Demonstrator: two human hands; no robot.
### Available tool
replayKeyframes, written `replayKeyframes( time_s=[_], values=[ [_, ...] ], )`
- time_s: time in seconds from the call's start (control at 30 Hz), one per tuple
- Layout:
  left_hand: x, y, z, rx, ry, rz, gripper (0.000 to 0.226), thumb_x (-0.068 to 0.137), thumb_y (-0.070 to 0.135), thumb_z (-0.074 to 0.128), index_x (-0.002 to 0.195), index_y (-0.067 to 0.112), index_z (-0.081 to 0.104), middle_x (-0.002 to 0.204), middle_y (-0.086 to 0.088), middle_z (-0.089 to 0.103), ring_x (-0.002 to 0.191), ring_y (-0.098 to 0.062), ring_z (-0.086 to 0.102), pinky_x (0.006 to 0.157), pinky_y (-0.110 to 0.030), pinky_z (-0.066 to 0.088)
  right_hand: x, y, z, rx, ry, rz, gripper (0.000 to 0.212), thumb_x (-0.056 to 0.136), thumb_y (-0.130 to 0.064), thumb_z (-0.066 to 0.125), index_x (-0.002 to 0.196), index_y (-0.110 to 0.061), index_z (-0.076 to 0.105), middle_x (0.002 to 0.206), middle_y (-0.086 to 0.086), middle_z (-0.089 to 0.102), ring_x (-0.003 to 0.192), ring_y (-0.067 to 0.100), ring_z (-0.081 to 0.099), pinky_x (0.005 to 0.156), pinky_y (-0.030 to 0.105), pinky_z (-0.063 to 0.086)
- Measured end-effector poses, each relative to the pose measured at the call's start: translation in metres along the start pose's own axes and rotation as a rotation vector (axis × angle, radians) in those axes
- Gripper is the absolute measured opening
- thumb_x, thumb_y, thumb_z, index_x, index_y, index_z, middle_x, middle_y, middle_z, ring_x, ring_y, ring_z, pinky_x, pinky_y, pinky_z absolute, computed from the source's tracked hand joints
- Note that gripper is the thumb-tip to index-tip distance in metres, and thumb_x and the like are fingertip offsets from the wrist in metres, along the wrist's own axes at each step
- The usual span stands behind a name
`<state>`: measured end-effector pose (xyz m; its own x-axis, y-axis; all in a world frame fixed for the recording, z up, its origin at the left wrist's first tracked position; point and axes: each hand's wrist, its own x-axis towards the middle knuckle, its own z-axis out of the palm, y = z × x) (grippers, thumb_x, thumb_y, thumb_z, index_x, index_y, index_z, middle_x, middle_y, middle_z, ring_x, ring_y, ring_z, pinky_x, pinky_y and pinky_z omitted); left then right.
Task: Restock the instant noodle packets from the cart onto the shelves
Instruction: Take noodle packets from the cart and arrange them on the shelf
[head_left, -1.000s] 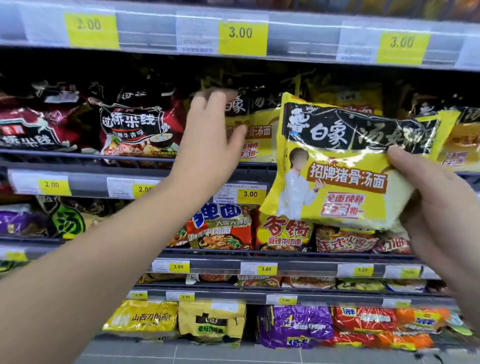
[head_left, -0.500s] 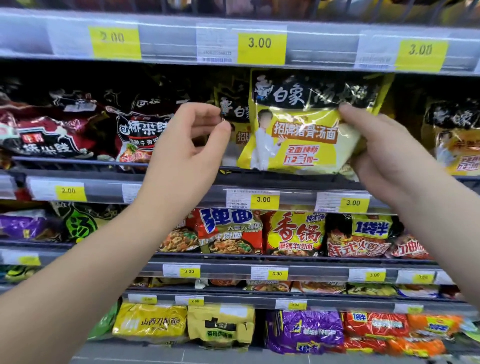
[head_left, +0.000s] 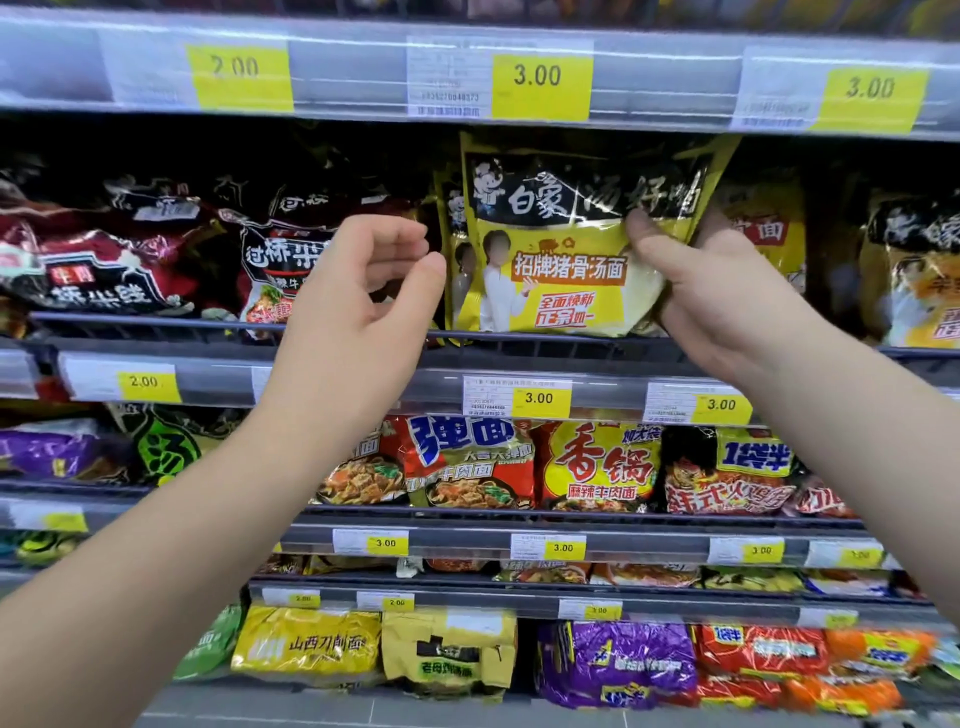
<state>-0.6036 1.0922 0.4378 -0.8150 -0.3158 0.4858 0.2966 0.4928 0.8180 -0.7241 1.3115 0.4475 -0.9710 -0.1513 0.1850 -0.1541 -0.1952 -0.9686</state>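
Yellow-and-black crinkly plastic noodle packet (head_left: 566, 249) stands upright, face out, at the front rail of the grey metal shelf (head_left: 519, 345), long side along it; right hand (head_left: 727, 296) pinches its right edge, left hand (head_left: 358, 296) hovers just beside the left edge, loosely curled, holding nothing. Behind and beside it sit matching packets (head_left: 769, 228); headroom under the grey price strip (head_left: 363, 73) looks pretty tight.

The noodle packet (head_left: 566, 249) is yellow with a black top band, white lettering, and orange-red labels.

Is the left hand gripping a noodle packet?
No, the left hand holds nothing; only the right hand grips the yellow packet.
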Motion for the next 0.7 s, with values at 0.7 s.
replayKeyframes(
  time_s=[0.7],
  values=[
    [-0.001, -0.002, 0.026, 0.026, -0.032, 0.001, 0.026, 0.101, 0.027, 0.058, 0.127, 0.024, 0.056, 0.119, 0.014, 0.063, 0.109, 0.012, 0.057, 0.082, 0.0, 0.042, -0.008, 0.007, 0.015, -0.532, 0.09, -0.044, 0.037, 0.089, -0.036, 0.077, 0.121, -0.025, 0.062, 0.103, -0.004, 0.073, 0.093, 0.021, 0.072, 0.054, 0.027, 0.055]
  ],
)
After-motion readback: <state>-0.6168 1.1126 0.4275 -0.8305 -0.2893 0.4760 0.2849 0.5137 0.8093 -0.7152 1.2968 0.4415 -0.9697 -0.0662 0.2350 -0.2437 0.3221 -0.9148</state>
